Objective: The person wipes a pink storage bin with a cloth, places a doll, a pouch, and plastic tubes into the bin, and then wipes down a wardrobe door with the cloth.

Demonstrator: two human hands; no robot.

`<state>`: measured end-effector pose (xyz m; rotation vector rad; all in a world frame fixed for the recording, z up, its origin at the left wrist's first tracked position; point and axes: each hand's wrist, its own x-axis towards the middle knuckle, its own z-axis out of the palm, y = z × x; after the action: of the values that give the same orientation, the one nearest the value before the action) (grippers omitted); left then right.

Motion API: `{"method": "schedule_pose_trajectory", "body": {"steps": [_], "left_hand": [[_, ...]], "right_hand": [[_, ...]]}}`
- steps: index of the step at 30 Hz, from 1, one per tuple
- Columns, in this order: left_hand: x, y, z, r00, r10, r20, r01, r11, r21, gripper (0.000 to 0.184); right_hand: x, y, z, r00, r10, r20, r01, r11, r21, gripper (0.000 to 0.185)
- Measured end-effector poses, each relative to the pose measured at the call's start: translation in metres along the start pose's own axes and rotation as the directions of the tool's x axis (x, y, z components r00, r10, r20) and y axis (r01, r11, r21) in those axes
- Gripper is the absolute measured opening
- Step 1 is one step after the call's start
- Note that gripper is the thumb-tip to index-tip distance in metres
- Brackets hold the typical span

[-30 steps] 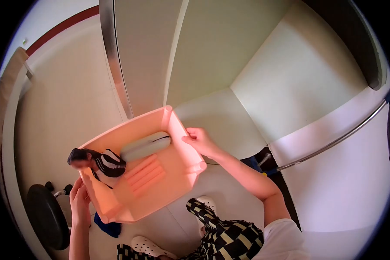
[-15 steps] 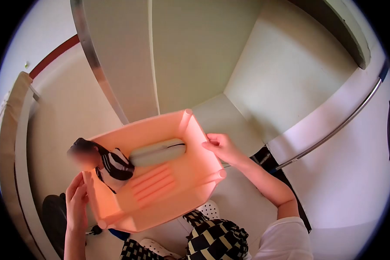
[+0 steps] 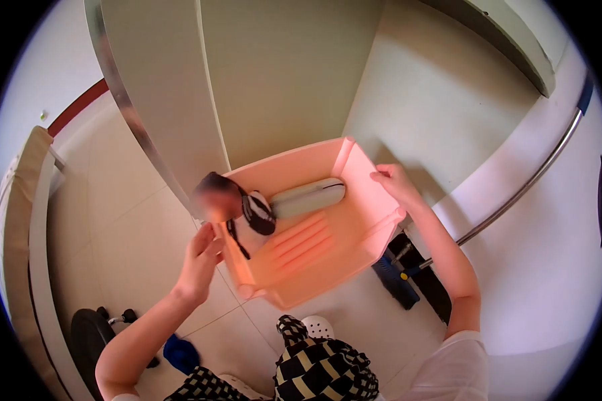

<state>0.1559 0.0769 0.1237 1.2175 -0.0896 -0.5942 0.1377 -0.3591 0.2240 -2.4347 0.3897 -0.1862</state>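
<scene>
The pink bin has shifted rightward and slightly higher since 1 s ago, now mid-frame. The left hand, fingers partly curled, holds its left end; the right hand, nearly closed, pinches its right rim. Inside, a pale pouch lies along the upper wall, beside 1 dark-haired figure at left.

No legible text, labels, brands, numbers or signs anywhere in view.
</scene>
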Motion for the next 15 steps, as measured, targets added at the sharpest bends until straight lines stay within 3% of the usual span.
{"method": "schedule_pose_trajectory", "body": {"steps": [1, 2, 4, 6, 9, 11, 15], "left_hand": [[-0.001, -0.004, -0.007, 1.0, -0.012, 0.02, 0.012, 1.0, -0.002, 0.048], [0.016, 0.0, 0.009, 0.998, -0.048, 0.049, 0.047, 0.999, 0.024, 0.049], [0.02, -0.008, 0.01, 0.996, -0.028, 0.084, 0.029, 1.0, -0.008, 0.049], [0.025, -0.017, 0.012, 0.996, -0.005, 0.088, 0.005, 1.0, -0.001, 0.049], [0.024, -0.022, 0.018, 0.994, 0.059, 0.096, -0.057, 0.998, -0.03, 0.046], [0.038, -0.04, 0.016, 0.991, 0.075, 0.111, -0.071, 0.997, -0.035, 0.044], [0.06, -0.055, 0.032, 0.991, 0.108, 0.082, -0.1, 0.99, -0.097, 0.043]], "right_hand": [[0.003, -0.007, 0.009, 0.998, -0.044, -0.046, 0.037, 0.988, -0.149, 0.026], [0.013, 0.01, 0.004, 0.999, -0.016, -0.048, 0.01, 0.992, -0.124, 0.026], [0.02, 0.006, 0.016, 0.988, 0.023, -0.151, -0.061, 0.966, -0.251, 0.031], [0.031, 0.014, 0.015, 0.988, 0.045, -0.145, -0.072, 0.979, -0.188, 0.032], [0.039, 0.018, 0.014, 0.99, 0.028, -0.137, -0.064, 0.961, -0.27, 0.036], [0.045, 0.015, 0.018, 0.98, 0.044, -0.195, -0.125, 0.899, -0.421, 0.042], [0.071, 0.044, 0.027, 0.965, -0.027, -0.262, -0.104, 0.874, -0.475, 0.044]]}}
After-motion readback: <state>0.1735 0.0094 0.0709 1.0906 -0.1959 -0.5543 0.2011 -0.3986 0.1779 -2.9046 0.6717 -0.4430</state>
